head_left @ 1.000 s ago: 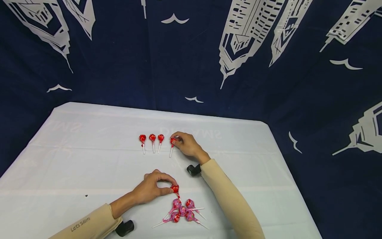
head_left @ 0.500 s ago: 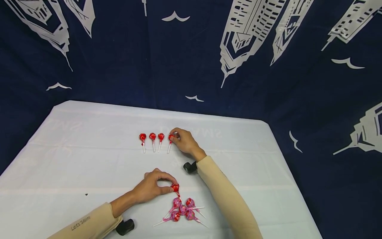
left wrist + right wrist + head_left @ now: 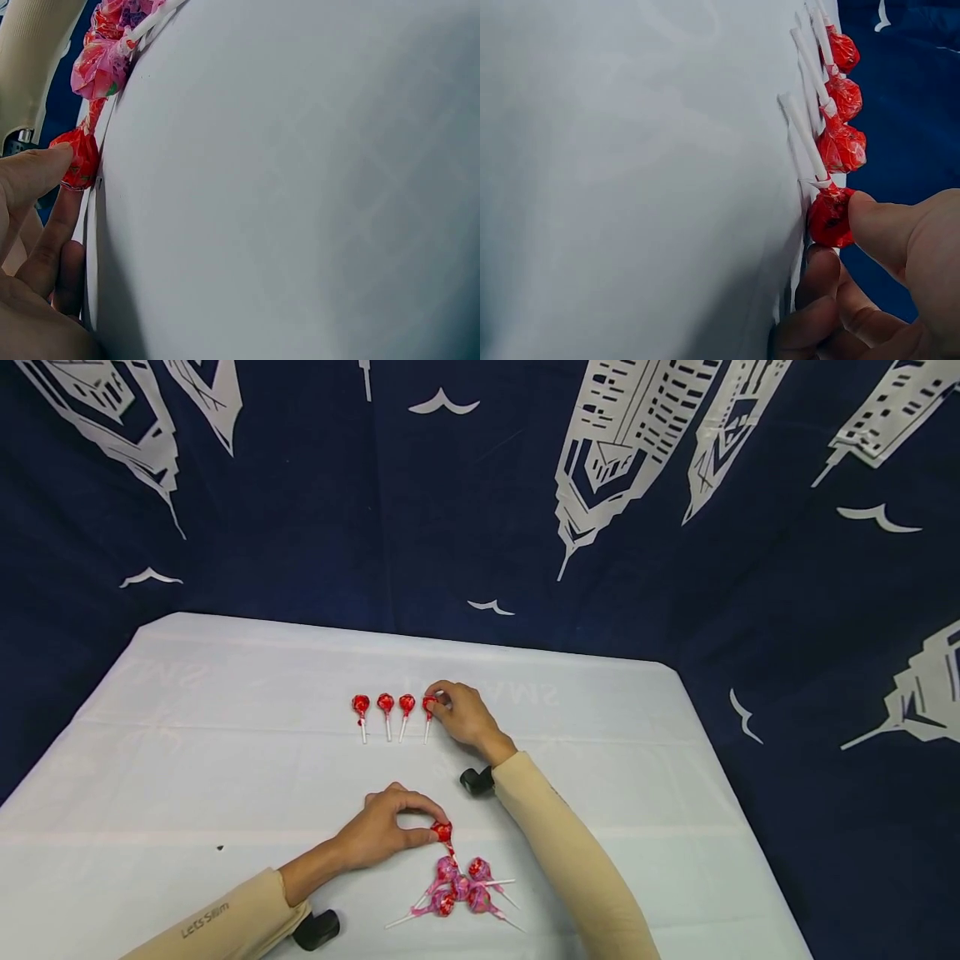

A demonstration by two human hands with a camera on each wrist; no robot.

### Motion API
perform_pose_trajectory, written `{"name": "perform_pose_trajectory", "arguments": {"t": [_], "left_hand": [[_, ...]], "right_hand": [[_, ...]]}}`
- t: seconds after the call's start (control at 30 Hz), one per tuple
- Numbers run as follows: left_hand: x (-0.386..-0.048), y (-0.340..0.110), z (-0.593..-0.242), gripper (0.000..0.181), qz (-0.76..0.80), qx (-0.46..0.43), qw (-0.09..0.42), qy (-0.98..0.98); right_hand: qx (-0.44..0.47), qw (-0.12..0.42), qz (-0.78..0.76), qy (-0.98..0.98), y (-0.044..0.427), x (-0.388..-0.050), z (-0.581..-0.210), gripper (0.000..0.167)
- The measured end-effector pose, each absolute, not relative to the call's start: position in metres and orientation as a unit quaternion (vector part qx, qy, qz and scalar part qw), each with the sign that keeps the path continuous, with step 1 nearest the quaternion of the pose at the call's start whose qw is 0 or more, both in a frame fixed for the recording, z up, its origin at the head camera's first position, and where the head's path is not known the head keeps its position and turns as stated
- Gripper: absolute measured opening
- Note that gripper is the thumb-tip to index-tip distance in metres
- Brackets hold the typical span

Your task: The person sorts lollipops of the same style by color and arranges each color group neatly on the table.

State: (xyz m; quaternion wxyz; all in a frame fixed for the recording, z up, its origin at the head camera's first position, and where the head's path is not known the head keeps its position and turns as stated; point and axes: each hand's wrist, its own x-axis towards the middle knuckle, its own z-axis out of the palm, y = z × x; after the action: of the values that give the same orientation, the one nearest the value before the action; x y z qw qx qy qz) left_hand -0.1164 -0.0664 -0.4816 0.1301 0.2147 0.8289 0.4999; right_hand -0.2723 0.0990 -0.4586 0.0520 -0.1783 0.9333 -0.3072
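Observation:
My right hand pinches the head of a red lollipop at the right end of a row, its stick toward me. Three more red lollipops lie to its left, side by side. Nearer to me, my left hand holds another red lollipop between thumb and finger, just beyond a cluster of pink-wrapped lollipops. That lollipop's stick points into the cluster, whose own sticks fan outward to both sides.
A white cloth covers the table, with a small dark speck at the left. Black wrist devices show beside both sleeves. Behind the table hangs a dark blue cloth with white prints.
My right hand has moved slightly left and away from me with its red lollipop, closer to the other three in the row. My left hand has stayed in place.

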Motion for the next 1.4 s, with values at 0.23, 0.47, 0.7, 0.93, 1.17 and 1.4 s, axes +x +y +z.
{"name": "perform_pose_trajectory", "arguments": {"t": [0.23,0.47,0.7,0.93,1.17,1.4], "left_hand": [[-0.1165,-0.0664,-0.4818,0.017,0.503,0.214,0.133,0.827],[-0.1168,-0.0663,-0.4818,0.017,0.505,0.220,0.131,0.824],[-0.1167,-0.0663,-0.4828,0.017,0.506,0.223,0.129,0.823],[-0.1167,-0.0652,-0.4838,0.018,0.507,0.223,0.132,0.822],[-0.1171,-0.0660,-0.4832,0.017,0.507,0.225,0.129,0.822],[-0.1181,-0.0658,-0.4833,0.018,0.507,0.227,0.126,0.822]], "right_hand": [[-0.176,0.064,-0.300,0.935,0.0987,-0.2710,-0.4566,0.027],[-0.175,0.067,-0.294,0.937,0.0989,-0.2708,-0.4566,0.029],[-0.185,0.060,-0.294,0.936,0.0983,-0.2715,-0.4581,0.025],[-0.177,0.053,-0.292,0.938,0.0987,-0.2715,-0.4599,0.024],[-0.166,0.049,-0.304,0.937,0.0999,-0.2715,-0.4596,0.028],[-0.185,-0.007,-0.296,0.937,0.0963,-0.2687,-0.4542,0.024]]}}
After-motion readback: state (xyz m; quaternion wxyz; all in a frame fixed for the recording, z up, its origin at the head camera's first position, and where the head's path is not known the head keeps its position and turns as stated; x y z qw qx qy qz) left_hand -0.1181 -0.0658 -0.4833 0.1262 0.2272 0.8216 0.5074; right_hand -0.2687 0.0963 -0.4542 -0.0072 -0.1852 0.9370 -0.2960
